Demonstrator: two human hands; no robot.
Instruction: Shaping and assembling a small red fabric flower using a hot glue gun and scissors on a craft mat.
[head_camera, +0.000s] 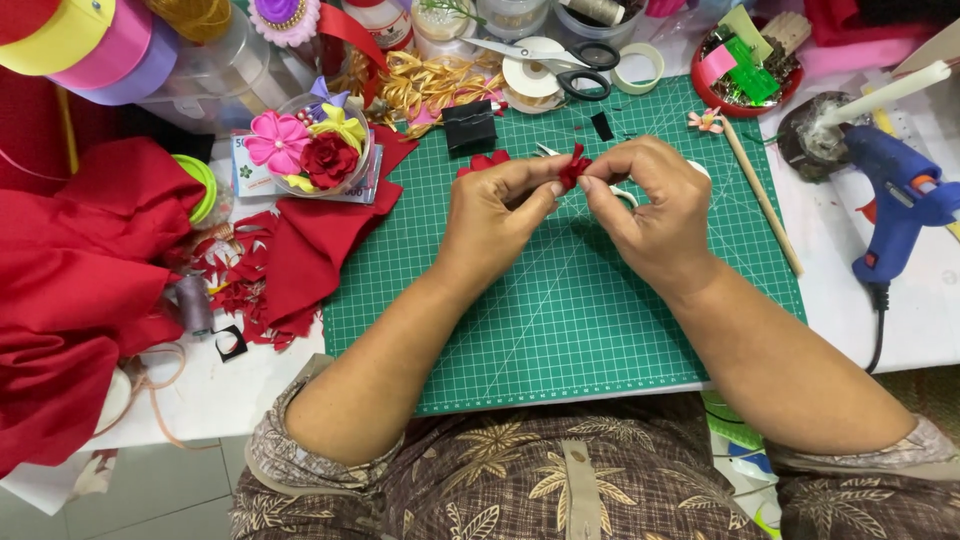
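Over a green cutting mat (560, 320), my left hand (495, 215) and my right hand (650, 205) meet at the fingertips. Between them they pinch a small red fabric flower piece (574, 166), folded and frilly at the top. Both hands' fingers are closed on it. A further red fabric piece (484, 161) lies on the mat just behind my left hand. A bit of white shows under my right hand's fingers; what it is I cannot tell.
A blue glue gun (900, 195) rests at the right by a wooden stick (762, 195). Scissors (560, 60) and tape rolls (637, 68) lie behind the mat. A bowl of fabric flowers (305, 150) and red cloth (90, 270) fill the left side.
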